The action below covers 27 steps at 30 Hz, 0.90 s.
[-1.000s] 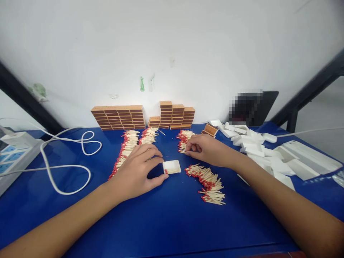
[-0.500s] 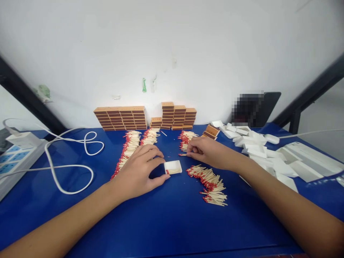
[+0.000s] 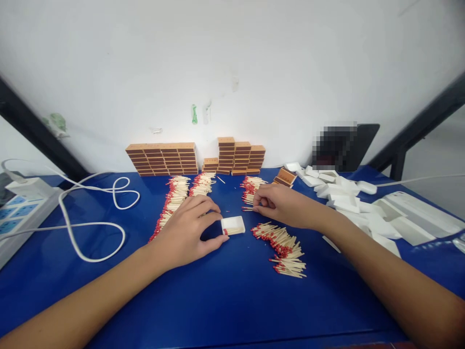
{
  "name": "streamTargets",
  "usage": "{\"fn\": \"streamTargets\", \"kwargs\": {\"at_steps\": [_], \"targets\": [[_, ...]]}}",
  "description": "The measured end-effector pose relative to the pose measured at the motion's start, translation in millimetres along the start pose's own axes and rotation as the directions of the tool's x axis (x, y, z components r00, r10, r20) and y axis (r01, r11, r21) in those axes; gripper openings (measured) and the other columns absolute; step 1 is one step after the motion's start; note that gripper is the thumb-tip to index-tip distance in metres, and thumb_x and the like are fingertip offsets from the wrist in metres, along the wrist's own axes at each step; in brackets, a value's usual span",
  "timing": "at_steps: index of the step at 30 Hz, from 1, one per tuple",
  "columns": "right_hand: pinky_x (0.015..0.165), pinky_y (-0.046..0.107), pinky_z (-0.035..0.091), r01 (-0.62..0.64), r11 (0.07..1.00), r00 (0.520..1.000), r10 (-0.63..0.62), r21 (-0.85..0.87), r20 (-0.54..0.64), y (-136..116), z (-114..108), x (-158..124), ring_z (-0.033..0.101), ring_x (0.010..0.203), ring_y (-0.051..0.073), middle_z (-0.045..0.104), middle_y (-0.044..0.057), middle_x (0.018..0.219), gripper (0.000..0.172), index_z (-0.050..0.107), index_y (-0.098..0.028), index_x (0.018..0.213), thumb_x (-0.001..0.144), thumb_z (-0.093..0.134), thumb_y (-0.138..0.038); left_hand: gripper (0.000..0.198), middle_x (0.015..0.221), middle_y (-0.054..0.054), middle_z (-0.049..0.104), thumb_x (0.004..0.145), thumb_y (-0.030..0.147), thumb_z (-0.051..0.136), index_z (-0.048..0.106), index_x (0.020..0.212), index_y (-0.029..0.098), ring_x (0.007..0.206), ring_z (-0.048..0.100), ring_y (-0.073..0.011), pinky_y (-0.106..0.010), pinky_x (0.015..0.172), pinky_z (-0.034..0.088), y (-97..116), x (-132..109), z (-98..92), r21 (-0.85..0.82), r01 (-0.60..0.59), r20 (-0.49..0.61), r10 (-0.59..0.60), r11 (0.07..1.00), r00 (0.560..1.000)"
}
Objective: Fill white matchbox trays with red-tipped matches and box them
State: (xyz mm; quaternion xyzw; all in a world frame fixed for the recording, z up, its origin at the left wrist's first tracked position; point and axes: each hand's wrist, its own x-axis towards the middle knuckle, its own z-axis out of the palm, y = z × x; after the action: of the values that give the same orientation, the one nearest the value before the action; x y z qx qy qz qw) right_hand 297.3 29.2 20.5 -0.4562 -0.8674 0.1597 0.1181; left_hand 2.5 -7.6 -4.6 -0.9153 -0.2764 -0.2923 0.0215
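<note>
My left hand (image 3: 196, 225) grips the left end of a small white matchbox tray (image 3: 238, 222) between thumb and fingers. Several red-tipped matches lie along the near side of that tray. To its upper right, my right hand (image 3: 273, 202) pinches matches (image 3: 248, 209), their red heads pointing left. Just beyond these fingers is a pile of matches (image 3: 252, 186), partly hidden by the hand. A curved row of loose matches (image 3: 281, 245) lies on the blue table (image 3: 232, 300) below my right hand. Two long match rows (image 3: 177, 189) run behind my left hand, which covers part of them.
Stacked matchboxes (image 3: 163, 157) stand against the wall at the left, with shorter stacks (image 3: 241, 155) right of them. Matchbox sleeves (image 3: 285, 177) and many white trays (image 3: 343, 194) lie at the right. A white cable (image 3: 69, 228) and a power strip (image 3: 32, 213) occupy the left.
Both hands have stayed nearly in place. The picture has shifted very slightly; the right hand still pinches matches above the tray's right side.
</note>
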Motion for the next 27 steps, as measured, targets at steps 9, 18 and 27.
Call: {"fn": "streamTargets", "kwargs": {"at_steps": [9,18,27], "targets": [[0.067,0.032,0.038,0.026,1.0,1.0,-0.026,0.015,0.0,1.8,0.6,-1.8,0.055,0.074,0.017,0.066,0.004,0.083,0.013,0.067,-0.02,0.089,0.099,0.06,-0.024,0.024,0.115,-0.01,0.075,0.097,0.039,0.075,0.074,0.11,0.019,0.115,0.065,-0.0283,-0.048,0.101,0.054,-1.2,-1.0,-0.2,-0.004,0.002,0.019,-0.002,1.0,1.0],[0.067,0.031,0.039,0.145,0.988,0.987,-0.141,0.053,-0.077,-24.8,0.6,-10.0,0.055,0.074,0.017,0.064,0.002,0.082,0.017,0.065,-0.021,0.089,0.103,0.061,-0.031,0.022,0.113,-0.009,0.075,0.096,0.038,0.076,0.074,0.107,0.019,0.112,0.066,-0.0279,-0.048,0.101,0.055,-0.6,0.7,-1.0,0.009,0.015,-0.006,-0.015,1.0,1.0],[0.065,0.028,0.038,0.185,0.982,0.976,-0.189,-0.04,-0.105,-44.5,25.8,-13.1,0.055,0.071,0.014,0.065,0.003,0.092,0.007,0.068,-0.019,0.095,0.1,0.063,-0.017,0.024,0.113,-0.01,0.074,0.095,0.037,0.077,0.074,0.109,0.018,0.112,0.065,-0.0282,-0.049,0.101,0.056,0.5,0.3,-0.7,-0.003,-0.008,-0.009,0.008,1.0,1.0]]}}
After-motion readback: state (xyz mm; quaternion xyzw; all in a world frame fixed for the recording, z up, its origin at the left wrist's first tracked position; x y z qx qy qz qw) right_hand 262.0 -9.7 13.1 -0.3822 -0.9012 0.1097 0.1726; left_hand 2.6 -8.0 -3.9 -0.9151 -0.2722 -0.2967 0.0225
